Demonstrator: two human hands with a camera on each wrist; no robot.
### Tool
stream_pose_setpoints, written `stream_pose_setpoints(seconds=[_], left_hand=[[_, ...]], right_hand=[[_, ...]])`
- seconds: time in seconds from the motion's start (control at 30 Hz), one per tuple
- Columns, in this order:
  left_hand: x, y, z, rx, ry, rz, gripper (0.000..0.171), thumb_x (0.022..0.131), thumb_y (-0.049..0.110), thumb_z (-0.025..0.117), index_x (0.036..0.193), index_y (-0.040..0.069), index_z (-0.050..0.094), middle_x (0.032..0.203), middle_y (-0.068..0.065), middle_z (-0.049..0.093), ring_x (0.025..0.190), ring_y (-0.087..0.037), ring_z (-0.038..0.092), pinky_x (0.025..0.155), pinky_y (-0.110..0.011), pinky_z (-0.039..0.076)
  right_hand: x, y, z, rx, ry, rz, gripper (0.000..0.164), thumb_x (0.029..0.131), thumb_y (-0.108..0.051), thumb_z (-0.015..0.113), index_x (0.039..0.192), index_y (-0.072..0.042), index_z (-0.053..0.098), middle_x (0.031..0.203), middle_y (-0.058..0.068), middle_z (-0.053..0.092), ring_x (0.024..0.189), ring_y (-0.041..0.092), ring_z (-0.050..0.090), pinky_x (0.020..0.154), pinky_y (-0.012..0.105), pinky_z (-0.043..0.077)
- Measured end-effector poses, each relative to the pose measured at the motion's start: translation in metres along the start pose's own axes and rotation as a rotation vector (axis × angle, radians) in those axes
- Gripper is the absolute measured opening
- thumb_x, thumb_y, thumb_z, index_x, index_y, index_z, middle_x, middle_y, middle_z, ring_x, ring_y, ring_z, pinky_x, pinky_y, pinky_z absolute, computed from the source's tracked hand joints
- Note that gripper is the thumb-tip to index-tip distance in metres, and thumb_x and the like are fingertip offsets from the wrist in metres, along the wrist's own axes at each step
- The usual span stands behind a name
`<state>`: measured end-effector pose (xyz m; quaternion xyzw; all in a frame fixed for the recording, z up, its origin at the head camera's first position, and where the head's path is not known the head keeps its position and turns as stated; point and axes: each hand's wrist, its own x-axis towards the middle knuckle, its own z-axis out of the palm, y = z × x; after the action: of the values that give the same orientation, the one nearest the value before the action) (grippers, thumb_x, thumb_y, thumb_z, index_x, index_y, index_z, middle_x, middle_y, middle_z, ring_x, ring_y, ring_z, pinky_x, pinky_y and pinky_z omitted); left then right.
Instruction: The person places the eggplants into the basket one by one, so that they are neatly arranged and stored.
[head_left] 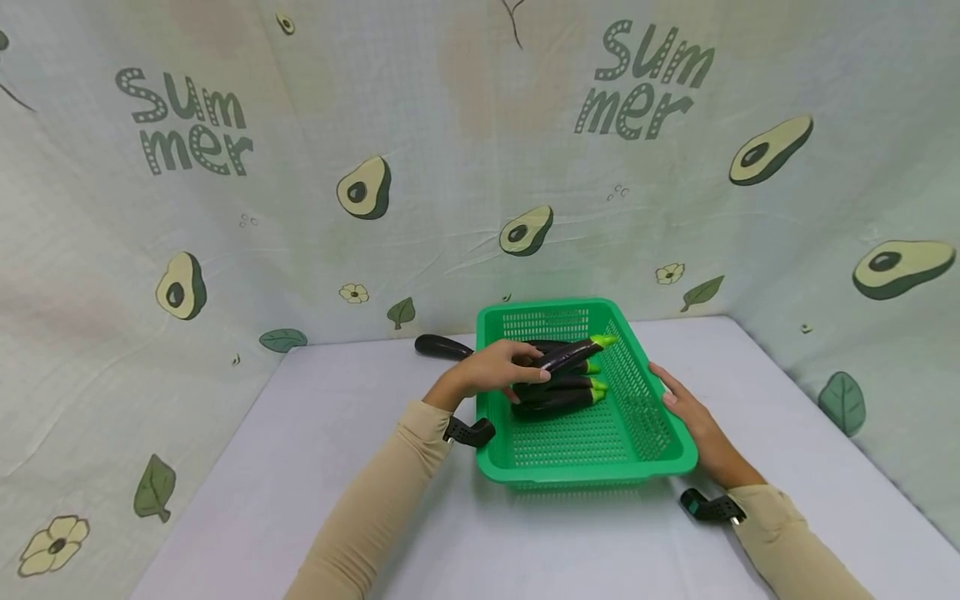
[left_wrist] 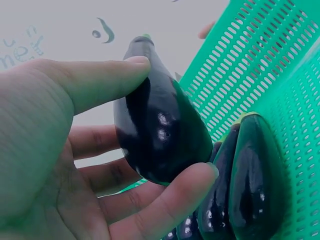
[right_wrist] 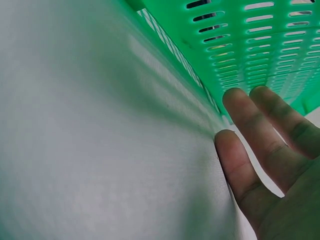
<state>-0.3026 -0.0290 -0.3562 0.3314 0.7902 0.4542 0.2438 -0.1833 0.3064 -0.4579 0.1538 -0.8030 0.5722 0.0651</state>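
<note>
A glossy dark purple eggplant (head_left: 570,356) with a bright green stem end is held in my left hand (head_left: 495,367), above the green plastic basket (head_left: 585,475). In the left wrist view the thumb lies across the upper side of this eggplant (left_wrist: 162,130) and the fingers curl beneath it. Several more eggplants (head_left: 558,405) lie side by side inside the basket, partly covered by the left hand in the head view. My right hand (head_left: 697,425) rests against the basket's outer right side. Its fingers (right_wrist: 262,130) are extended by the slotted wall in the right wrist view.
Left of the basket, another eggplant (head_left: 442,347) lies on the white-covered table (head_left: 345,433), its right end hidden behind the basket and left hand. A printed cloth (head_left: 450,125) with avocados hangs along the table's back and sides.
</note>
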Motion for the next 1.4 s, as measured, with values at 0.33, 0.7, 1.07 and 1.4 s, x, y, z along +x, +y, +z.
stream_pose_setpoints(seconds=[0.33,0.7,1.07,1.4], left_hand=[[0.004,0.001,-0.001,0.033,-0.039,-0.016,0.057,0.097,0.034,0.069,0.144,0.007,0.053,0.124,-0.006,0.061,0.101,-0.02,0.064,0.075,-0.043,0.059],[0.011,0.001,-0.004,0.05,-0.081,-0.058,0.057,0.096,0.035,0.069,0.144,0.008,0.052,0.131,-0.006,0.058,0.107,-0.019,0.061,0.075,-0.04,0.059],[0.021,0.002,0.004,0.112,-0.117,-0.073,0.055,0.094,0.03,0.073,0.141,0.008,0.056,0.128,-0.005,0.059,0.097,-0.017,0.065,0.071,-0.036,0.06],[0.022,0.005,0.012,0.138,-0.153,-0.061,0.052,0.093,0.027,0.074,0.139,0.008,0.057,0.125,-0.005,0.061,0.096,-0.018,0.065,0.073,-0.037,0.059]], right_hand=[[0.0,0.002,-0.003,0.002,-0.006,0.003,0.053,0.112,-0.031,0.026,0.163,-0.024,0.013,0.165,0.019,0.01,0.132,-0.003,0.028,0.094,0.01,0.033],[0.002,0.002,-0.004,0.009,-0.013,0.011,0.053,0.112,-0.032,0.026,0.163,-0.025,0.013,0.165,0.017,0.01,0.132,-0.001,0.03,0.094,0.012,0.035],[0.0,0.004,-0.004,0.003,-0.003,0.013,0.053,0.112,-0.031,0.026,0.163,-0.024,0.014,0.164,0.019,0.012,0.128,0.001,0.035,0.093,0.013,0.037],[0.001,0.001,-0.003,0.005,0.002,0.024,0.054,0.111,-0.033,0.027,0.163,-0.025,0.015,0.165,0.017,0.011,0.131,0.0,0.031,0.093,0.011,0.034]])
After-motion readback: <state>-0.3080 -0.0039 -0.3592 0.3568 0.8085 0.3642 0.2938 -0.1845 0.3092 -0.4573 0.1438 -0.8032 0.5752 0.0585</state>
